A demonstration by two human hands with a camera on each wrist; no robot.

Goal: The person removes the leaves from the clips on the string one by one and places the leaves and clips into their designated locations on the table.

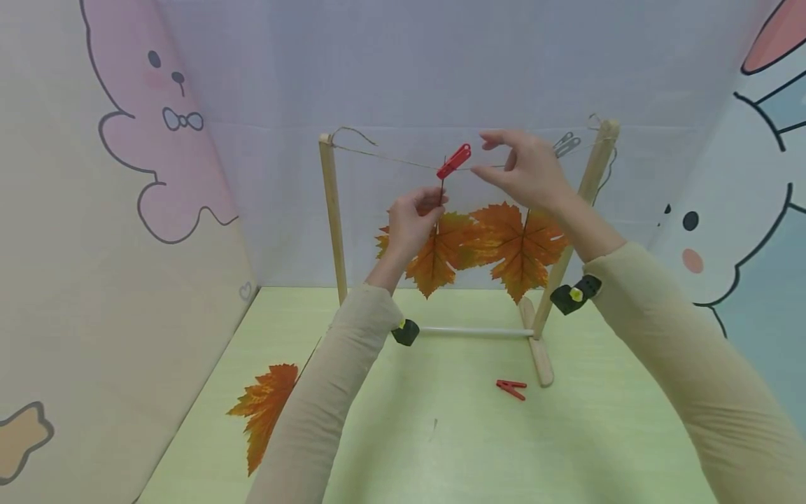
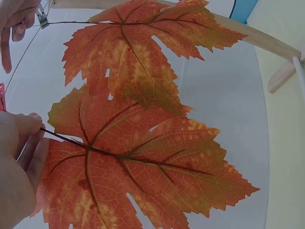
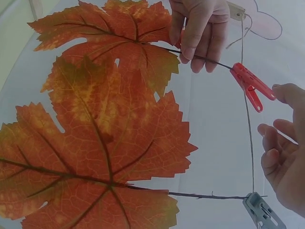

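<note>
A red clothespin [image 1: 454,162] is clamped on the string with a leaf stem in it. Just below, the left hand [image 1: 415,218] pinches that dark stem between thumb and fingers; its orange leaf [image 1: 434,262] hangs beneath. Right of the red pin, the right hand [image 1: 525,168] is held with thumb and index finger apart, touching nothing. A grey clothespin [image 3: 261,210] holds the stem of a second orange leaf [image 3: 105,138] in the right wrist view. The left wrist view shows the pinched stem at the left hand [image 2: 21,162], with the two leaves overlapping.
The string runs between two wooden posts [image 1: 334,217], joined low down by a white rod [image 1: 472,330]. Another red clothespin [image 1: 511,388] lies on the pale green table [image 1: 466,448]. A loose orange leaf [image 1: 267,409] lies at the left, partly behind the left sleeve.
</note>
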